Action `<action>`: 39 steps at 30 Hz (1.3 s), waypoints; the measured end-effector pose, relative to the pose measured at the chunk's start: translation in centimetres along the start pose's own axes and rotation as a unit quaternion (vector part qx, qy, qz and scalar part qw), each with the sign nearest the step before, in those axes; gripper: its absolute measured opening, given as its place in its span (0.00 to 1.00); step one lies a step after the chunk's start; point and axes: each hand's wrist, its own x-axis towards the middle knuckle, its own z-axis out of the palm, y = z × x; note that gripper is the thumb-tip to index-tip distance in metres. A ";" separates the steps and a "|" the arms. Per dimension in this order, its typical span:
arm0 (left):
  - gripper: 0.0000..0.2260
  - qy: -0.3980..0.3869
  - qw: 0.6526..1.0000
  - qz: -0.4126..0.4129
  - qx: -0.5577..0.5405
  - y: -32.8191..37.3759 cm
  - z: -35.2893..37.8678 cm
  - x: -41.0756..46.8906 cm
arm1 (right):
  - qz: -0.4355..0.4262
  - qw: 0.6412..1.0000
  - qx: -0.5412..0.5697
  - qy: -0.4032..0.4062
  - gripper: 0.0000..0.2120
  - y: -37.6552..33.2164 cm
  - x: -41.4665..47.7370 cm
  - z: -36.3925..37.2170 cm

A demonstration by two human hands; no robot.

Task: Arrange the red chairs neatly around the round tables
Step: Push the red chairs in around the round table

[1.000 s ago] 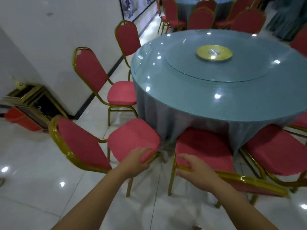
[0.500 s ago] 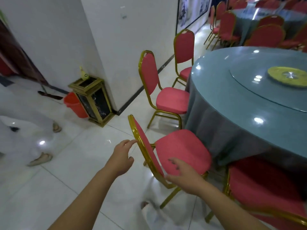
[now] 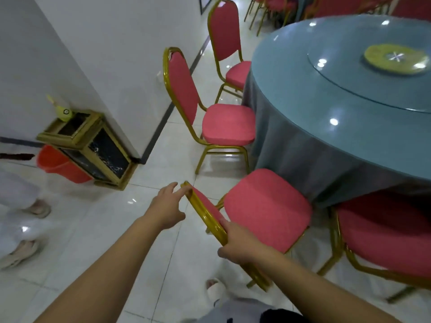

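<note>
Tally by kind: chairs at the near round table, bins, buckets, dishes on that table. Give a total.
Chairs: 4 (held chair, right chair, middle chair, far chair)
Bin: 1
Bucket: 1
Dish: 1
Total: 7

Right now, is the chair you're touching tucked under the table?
Out. The chair's whole red seat shows, just beside the tablecloth.

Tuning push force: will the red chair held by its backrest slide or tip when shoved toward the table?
Likely slides: the chair sits on glossy floor tiles. Probably stiff, given its tubular gold frame. Might tip, since the right-hand grip sits high on the backrest.
</note>
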 end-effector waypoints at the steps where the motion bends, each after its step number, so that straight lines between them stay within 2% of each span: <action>1: 0.38 -0.007 1.000 0.013 0.015 -0.5 -0.2 1.2 | 0.013 1.000 -0.003 0.001 0.40 0.0 0.0 0.1; 4: 0.30 -0.024 0.995 0.082 0.042 -1.4 -0.5 4.6 | 0.047 0.998 0.024 0.020 0.44 0.2 -0.2 0.5; 7: 0.16 -0.038 0.981 0.182 0.050 -1.3 -0.7 7.9 | 0.066 0.993 0.078 0.058 0.44 0.0 -0.4 1.0; 10: 0.13 -0.086 0.961 0.256 0.060 -1.2 -1.0 10.0 | 0.109 0.977 0.127 0.133 0.39 -0.2 -1.4 2.4; 12: 0.09 -0.112 0.938 0.320 0.072 -1.6 -1.3 10.7 | 0.162 0.950 0.121 0.236 0.35 -1.1 -2.1 4.2; 14: 0.07 -0.128 0.916 0.370 0.091 -2.2 -1.8 11.1 | 0.243 0.905 0.059 0.344 0.26 -3.0 -2.0 6.0; 15: 0.07 -0.122 0.902 0.397 0.119 -2.5 -2.0 11.3 | 0.297 0.879 0.040 0.372 0.20 -3.8 -1.7 7.0; 17: 0.07 -0.106 0.870 0.451 0.168 -3.5 -2.0 11.3 | 0.401 0.835 0.043 0.374 0.18 -5.2 -1.0 8.7; 19: 0.08 -0.103 0.855 0.482 0.164 -4.8 -1.6 10.9 | 0.452 0.806 0.073 0.374 0.21 -5.9 -0.4 10.2; 21: 0.09 -0.099 0.851 0.494 0.146 -5.8 -1.4 11.2 | 0.464 0.786 0.084 0.399 0.21 -6.5 0.2 10.4; 25: 0.09 -0.100 0.851 0.502 0.114 -5.2 -2.4 13.2 | 0.444 0.771 0.104 0.444 0.15 -6.8 1.6 8.2; 32: 0.08 -0.121 0.854 0.497 0.095 -1.6 -3.8 18.8 | 0.459 0.767 0.119 0.433 0.11 -5.3 4.6 2.5; 39: 0.02 -0.136 0.865 0.474 0.089 2.9 -6.0 24.1 | 0.444 0.767 0.133 0.444 0.05 -3.4 7.7 -3.8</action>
